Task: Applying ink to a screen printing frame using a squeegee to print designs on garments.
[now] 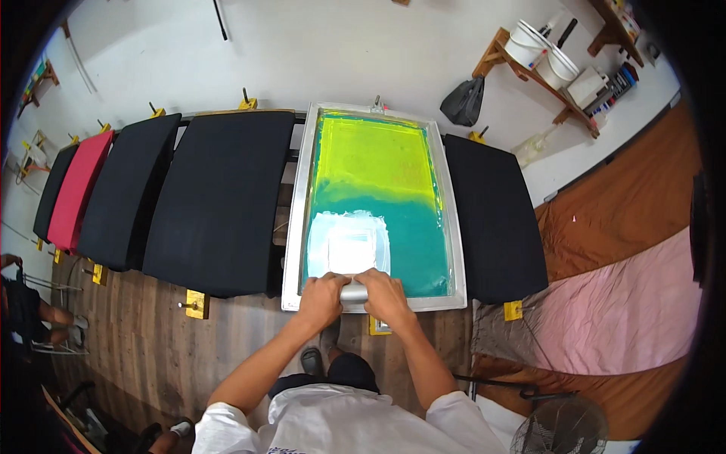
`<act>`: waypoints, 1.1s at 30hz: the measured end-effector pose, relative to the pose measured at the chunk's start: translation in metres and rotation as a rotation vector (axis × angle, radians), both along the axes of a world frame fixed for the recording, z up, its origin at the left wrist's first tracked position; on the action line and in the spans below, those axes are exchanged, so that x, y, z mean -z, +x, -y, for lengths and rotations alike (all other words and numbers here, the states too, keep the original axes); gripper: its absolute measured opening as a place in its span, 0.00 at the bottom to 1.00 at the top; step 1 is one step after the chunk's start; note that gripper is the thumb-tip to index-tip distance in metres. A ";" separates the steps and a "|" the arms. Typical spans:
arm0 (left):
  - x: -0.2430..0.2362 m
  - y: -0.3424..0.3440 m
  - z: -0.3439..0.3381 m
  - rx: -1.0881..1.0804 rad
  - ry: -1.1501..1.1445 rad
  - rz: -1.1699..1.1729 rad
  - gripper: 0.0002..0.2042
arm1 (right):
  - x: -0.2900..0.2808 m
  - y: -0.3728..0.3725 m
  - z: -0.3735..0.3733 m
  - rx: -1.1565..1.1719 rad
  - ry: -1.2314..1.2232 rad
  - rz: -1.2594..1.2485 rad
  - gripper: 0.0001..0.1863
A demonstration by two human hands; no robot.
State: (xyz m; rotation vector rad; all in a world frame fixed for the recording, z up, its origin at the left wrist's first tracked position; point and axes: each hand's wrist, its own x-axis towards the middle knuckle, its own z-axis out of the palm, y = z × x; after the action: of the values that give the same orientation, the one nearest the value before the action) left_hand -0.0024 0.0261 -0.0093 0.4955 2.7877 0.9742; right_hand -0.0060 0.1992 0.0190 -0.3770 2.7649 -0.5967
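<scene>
Both of my hands grip a squeegee with a pale grey handle at the near end of a screen-printing frame. My left hand is closed over its left part, and my right hand over its right part; the thumbs nearly meet in the middle. The squeegee's blade is hidden under the fingers. Just beyond it, white ink is spread over the left part of the green mesh. The mesh's far half is bright yellow-green. The frame's rim is silvery metal.
Black-covered printing boards and a red one stand left of the frame; another black board is at right. A wall shelf holds white tubs. Brown and pink cloths hang at right. A fan stands near. Another person is at far left.
</scene>
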 end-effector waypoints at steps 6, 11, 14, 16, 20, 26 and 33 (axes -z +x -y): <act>0.002 -0.103 0.002 0.073 -0.237 -0.024 0.13 | 0.009 -0.097 -0.006 -0.027 0.102 0.044 0.21; 0.019 -0.157 -0.008 0.037 -0.189 0.164 0.15 | 0.023 -0.155 -0.007 -0.109 0.243 0.116 0.25; 0.016 -0.165 -0.008 0.036 -0.229 0.171 0.16 | 0.022 -0.160 -0.005 -0.108 0.235 0.154 0.25; 0.023 -0.155 -0.007 -0.023 -0.227 0.147 0.15 | 0.019 -0.153 0.002 -0.098 0.233 0.158 0.26; 0.019 -0.132 -0.008 0.009 -0.235 0.047 0.14 | 0.016 -0.129 0.006 0.027 0.261 0.161 0.26; 0.019 -0.102 -0.005 -0.048 -0.206 0.035 0.13 | 0.013 -0.101 0.012 0.062 0.246 0.139 0.25; 0.012 -0.066 -0.005 -0.026 -0.223 0.049 0.14 | 0.013 -0.066 0.014 0.090 0.283 0.179 0.25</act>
State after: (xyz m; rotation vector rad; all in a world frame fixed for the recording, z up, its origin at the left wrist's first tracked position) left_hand -0.0680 0.0309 -0.0209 0.3986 2.8178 0.6585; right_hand -0.0719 0.1856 0.0065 -0.1302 2.6515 -0.2389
